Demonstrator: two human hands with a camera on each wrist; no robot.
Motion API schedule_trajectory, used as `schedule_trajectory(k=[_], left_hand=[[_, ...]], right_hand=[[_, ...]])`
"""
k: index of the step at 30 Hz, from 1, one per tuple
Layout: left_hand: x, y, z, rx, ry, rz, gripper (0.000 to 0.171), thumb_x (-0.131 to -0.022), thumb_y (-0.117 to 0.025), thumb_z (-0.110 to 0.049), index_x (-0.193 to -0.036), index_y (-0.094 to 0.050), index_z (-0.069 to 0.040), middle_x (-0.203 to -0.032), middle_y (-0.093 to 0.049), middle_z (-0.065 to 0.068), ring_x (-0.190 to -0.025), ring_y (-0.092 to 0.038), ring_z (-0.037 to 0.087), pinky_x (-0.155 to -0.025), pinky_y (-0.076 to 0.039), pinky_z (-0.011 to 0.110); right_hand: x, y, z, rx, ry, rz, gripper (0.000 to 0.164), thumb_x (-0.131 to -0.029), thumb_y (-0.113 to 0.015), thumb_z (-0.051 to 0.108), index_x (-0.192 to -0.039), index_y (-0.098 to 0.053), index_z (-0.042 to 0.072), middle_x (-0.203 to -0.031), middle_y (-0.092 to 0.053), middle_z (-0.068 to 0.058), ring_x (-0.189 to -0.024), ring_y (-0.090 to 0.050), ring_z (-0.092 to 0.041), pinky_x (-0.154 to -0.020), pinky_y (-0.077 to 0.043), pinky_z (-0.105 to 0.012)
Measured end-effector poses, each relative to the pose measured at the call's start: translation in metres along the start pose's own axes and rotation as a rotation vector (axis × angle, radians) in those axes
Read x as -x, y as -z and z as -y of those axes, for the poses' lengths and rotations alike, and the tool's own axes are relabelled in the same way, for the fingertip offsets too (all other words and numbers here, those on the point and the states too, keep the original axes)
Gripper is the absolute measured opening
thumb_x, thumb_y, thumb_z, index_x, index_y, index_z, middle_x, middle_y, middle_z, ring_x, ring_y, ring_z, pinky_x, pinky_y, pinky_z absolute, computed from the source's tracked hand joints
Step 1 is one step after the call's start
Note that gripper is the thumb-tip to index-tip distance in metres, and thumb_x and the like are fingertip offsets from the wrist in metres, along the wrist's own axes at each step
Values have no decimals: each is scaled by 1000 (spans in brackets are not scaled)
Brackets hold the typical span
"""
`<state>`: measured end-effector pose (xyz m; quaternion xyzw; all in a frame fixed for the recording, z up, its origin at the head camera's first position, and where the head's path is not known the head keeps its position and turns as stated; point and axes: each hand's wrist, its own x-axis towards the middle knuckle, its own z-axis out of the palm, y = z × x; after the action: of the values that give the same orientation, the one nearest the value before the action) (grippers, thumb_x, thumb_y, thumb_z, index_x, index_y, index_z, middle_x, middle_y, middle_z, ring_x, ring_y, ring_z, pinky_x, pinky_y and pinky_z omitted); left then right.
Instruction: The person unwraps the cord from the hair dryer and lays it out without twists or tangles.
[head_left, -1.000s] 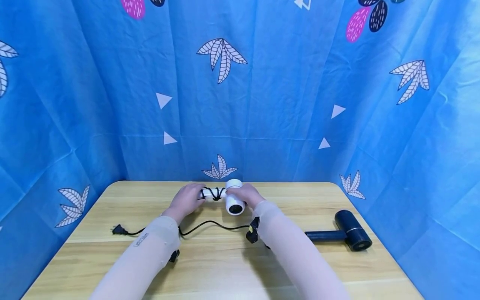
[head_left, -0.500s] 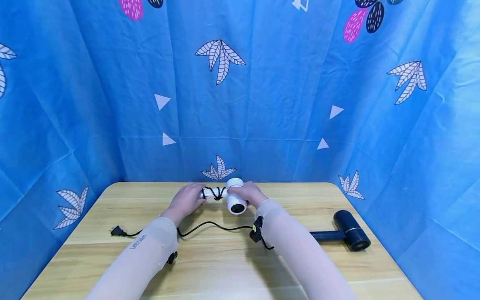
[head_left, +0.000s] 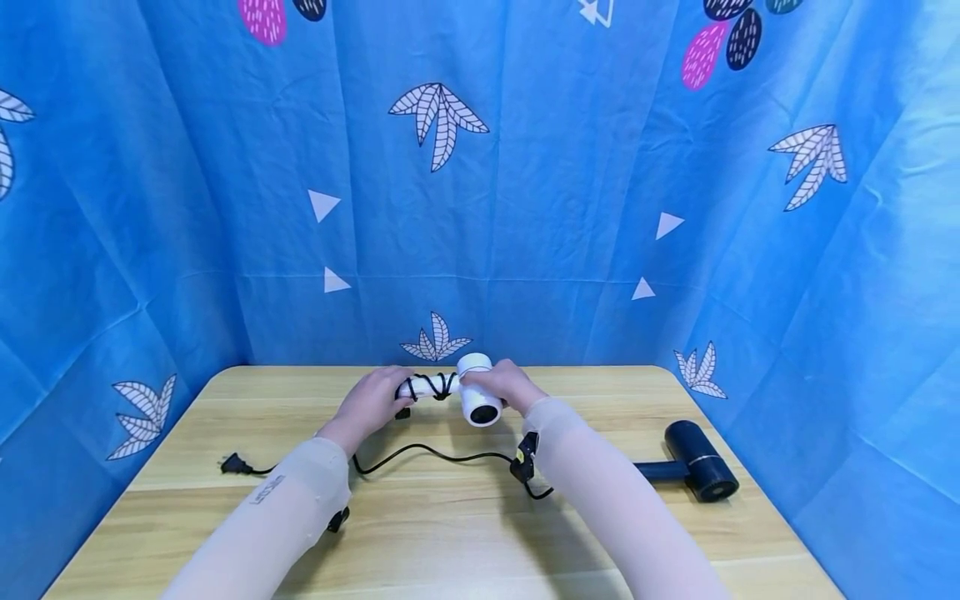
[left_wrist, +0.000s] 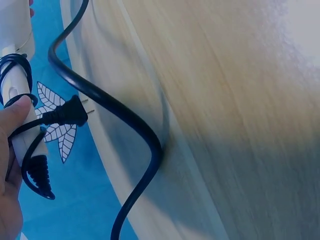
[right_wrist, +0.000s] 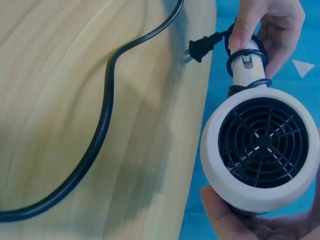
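Observation:
A white hair dryer point(head_left: 478, 392) is held between both hands, raised at the back of the table. Its black cord point(head_left: 441, 387) is wound several times round the handle. My left hand point(head_left: 369, 402) grips the handle's end, thumb on the cord in the left wrist view. Beside that thumb the dryer's two-pin plug point(left_wrist: 70, 112) sticks out from the handle. My right hand point(head_left: 512, 383) holds the barrel from the right side. The dryer's round black grille point(right_wrist: 264, 142) faces the right wrist camera.
A black hair dryer point(head_left: 705, 467) lies at the right of the wooden table point(head_left: 435, 542). A loose black cord point(head_left: 427, 447) snakes across the middle under my arms, with a plug point(head_left: 237, 464) at the left. A blue curtain point(head_left: 480, 208) stands behind the table.
Both hands have shifted slightly right with the white hair dryer, and its barrel end has risen a little. The plug now shows under my left hand. The black hair dryer stays put.

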<state>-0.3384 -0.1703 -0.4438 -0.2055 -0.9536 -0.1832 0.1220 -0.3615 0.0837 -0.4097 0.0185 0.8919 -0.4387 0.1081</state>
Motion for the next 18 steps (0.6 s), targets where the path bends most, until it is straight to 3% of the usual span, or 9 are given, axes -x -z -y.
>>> schedule_trajectory(k=[12, 18], left_hand=[[3, 5, -6, 6, -80, -103, 41, -89, -77, -14, -127, -66, -5, -127, -66, 11, -118, -59, 33, -104, -48, 48], [4, 5, -10, -23, -82, -175, 38, -90, -77, -18, -124, -67, -5, -121, -67, 8, -113, -60, 29, -100, -50, 45]], right_hand=[[11, 10, 0, -43, 19, 20, 57, -77, -79, 43, -103, -61, -5, -89, -67, -15, -69, -67, -21, -56, -57, -28], [15, 17, 4, -30, 19, -1, 61, -78, -79, 43, -108, -58, -6, -93, -65, -15, -73, -66, -22, -58, -57, -28]])
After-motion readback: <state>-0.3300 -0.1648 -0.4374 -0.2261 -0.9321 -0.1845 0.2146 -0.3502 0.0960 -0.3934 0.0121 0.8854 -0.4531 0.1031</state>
